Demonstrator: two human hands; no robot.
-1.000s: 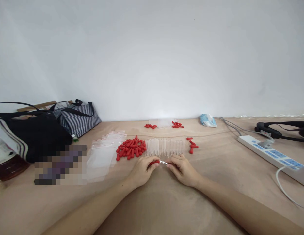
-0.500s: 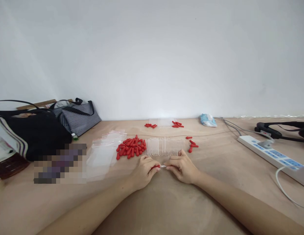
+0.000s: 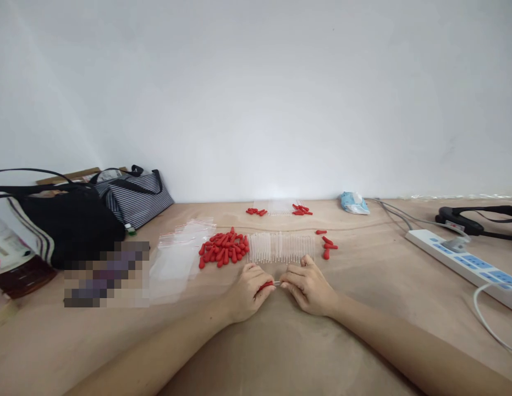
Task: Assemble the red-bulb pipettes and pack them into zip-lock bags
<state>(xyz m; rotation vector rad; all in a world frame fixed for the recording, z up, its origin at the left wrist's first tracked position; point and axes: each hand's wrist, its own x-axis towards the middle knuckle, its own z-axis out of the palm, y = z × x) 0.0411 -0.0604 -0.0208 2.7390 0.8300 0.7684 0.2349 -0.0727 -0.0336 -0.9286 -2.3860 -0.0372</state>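
Red and matte, a small bulb-shaped cap [image 3: 265,285] shows only in part, since the person's left hand [image 3: 249,294] covers much of it. Just as hard to make out is a slender clear tube [image 3: 277,283]: a short length glints between the hands, and the rest is lost behind the fingers of the right hand [image 3: 309,289]. I can't tell whether its end sits inside the cap. Off to the left, pixel blocks mask a long dark object [image 3: 107,275].

The cap sits pinched between left thumb and fingers, pointing right; the right thumb and fingertips are clamped on the tube. The two hands are near each other but apart. Just beyond them lies a row of clear tubes [image 3: 280,248], with a heap of red bulb-shaped caps [image 3: 223,247] at its left end.

Far off, the tan tabletop [image 3: 256,352] meets a pale wall [image 3: 256,99]; on the near side it runs out of view beneath the forearms. Flat translucent zip bags [image 3: 171,269] border the heap's left, while a white power strip with blue sockets [image 3: 431,244] stands well apart to the right, tan surface stretching between.
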